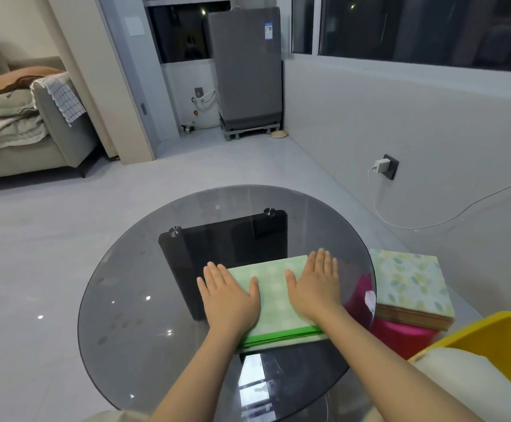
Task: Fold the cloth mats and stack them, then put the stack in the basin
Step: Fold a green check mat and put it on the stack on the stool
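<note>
Mats edges under flat hands; basin cut off btm-right

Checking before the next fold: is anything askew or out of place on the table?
Nothing stands out. The folded green checked cloth mat lies flat on the round glass table, pressed by the left hand and right hand.

Head-worn view, forward and down
</note>
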